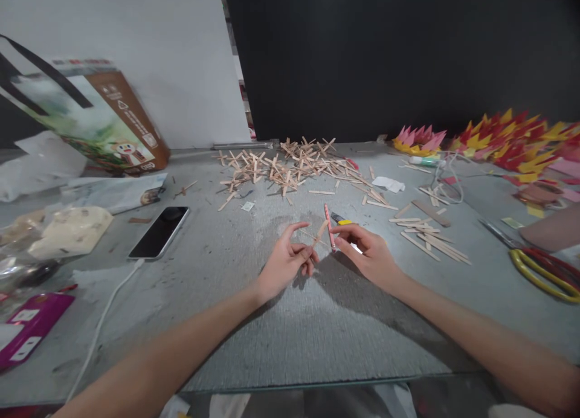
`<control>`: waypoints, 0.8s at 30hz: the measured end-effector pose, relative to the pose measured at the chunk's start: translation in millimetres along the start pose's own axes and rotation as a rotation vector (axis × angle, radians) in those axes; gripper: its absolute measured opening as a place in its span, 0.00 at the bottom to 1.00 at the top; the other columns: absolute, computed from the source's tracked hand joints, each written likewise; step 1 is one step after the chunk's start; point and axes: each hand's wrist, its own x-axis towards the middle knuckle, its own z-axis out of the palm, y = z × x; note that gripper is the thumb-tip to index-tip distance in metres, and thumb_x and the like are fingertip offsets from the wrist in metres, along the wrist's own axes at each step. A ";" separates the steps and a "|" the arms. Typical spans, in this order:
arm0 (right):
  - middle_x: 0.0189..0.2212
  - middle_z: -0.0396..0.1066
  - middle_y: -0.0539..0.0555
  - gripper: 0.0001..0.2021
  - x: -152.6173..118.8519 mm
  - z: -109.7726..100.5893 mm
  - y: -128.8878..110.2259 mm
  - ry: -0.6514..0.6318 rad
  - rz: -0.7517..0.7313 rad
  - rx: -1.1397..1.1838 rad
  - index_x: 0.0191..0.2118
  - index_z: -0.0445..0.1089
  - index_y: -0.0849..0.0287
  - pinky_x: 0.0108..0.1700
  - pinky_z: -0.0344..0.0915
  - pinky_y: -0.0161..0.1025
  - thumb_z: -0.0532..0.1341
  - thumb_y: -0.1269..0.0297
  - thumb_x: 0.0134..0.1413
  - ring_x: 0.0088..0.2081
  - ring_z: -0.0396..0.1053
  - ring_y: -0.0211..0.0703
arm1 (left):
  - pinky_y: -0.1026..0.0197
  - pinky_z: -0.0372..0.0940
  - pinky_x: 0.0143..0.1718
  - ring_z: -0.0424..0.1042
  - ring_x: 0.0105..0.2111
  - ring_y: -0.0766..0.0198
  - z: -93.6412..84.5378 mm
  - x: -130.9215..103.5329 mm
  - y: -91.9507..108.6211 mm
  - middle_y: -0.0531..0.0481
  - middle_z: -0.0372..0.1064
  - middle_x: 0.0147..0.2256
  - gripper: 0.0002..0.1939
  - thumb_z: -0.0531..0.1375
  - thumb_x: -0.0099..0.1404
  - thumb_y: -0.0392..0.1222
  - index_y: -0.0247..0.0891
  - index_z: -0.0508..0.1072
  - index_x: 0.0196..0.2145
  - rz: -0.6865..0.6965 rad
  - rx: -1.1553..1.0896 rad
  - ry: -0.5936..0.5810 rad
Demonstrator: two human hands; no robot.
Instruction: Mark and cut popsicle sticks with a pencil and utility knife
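Observation:
My left hand (pixel 290 256) pinches crossed wooden craft sticks (pixel 321 232) between thumb and fingers, a little above the table. Facing it, my right hand (pixel 367 252) is closed on a slim pink-and-red patterned stick (pixel 328 221), held nearly upright. This patterned stick is right beside the craft sticks; whether they touch I cannot tell. Just behind my right fingers lies a utility knife (pixel 343 221) with yellow and dark parts, partly hidden. Farther back spreads a heap of crossed craft sticks (pixel 285 170). Loose craft sticks (pixel 428 235) lie to the right of my right hand.
A phone (pixel 158 232) with a white cable (pixel 109 312) lies on the left, near a printed bag (pixel 104 119) and plastic packets (pixel 72 231). Scissors (pixel 539 264) lie at right. Pink, red and yellow paper shapes (pixel 512 140) stand at back right, before a dark panel (pixel 399 55).

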 end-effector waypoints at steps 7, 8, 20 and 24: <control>0.31 0.73 0.51 0.12 -1.2 2.3 -4.7 -0.087 -0.056 -0.065 0.48 0.74 0.53 0.37 0.66 0.41 0.62 0.52 0.68 0.33 0.69 0.44 | 0.66 0.60 0.24 0.71 0.21 0.68 -0.5 1.4 -3.1 0.52 0.77 0.30 0.35 0.66 0.68 0.52 0.39 0.56 0.64 0.019 0.017 -0.022; 0.31 0.72 0.51 0.11 -1.7 2.5 -5.5 -0.087 -0.074 -0.084 0.47 0.74 0.53 0.37 0.66 0.41 0.63 0.52 0.68 0.33 0.69 0.44 | 0.66 0.61 0.25 0.71 0.21 0.68 -0.6 1.4 -2.9 0.51 0.77 0.30 0.34 0.66 0.68 0.52 0.39 0.56 0.63 0.022 0.012 -0.025; 0.28 0.73 0.51 0.09 0.7 2.7 0.4 -0.029 -0.119 -0.264 0.39 0.74 0.53 0.34 0.65 0.41 0.61 0.56 0.68 0.28 0.68 0.44 | 0.64 0.62 0.24 0.73 0.21 0.63 5.2 -4.8 1.9 0.50 0.77 0.27 0.30 0.56 0.74 0.55 0.39 0.54 0.66 -0.003 -0.022 0.014; 0.27 0.72 0.49 0.12 7.9 1.6 -1.9 -0.079 0.026 -0.188 0.35 0.73 0.55 0.34 0.64 0.40 0.61 0.53 0.67 0.30 0.68 0.42 | 0.66 0.59 0.22 0.70 0.19 0.67 1.4 -2.7 3.0 0.56 0.72 0.26 0.21 0.56 0.72 0.48 0.41 0.58 0.58 0.100 -0.054 0.245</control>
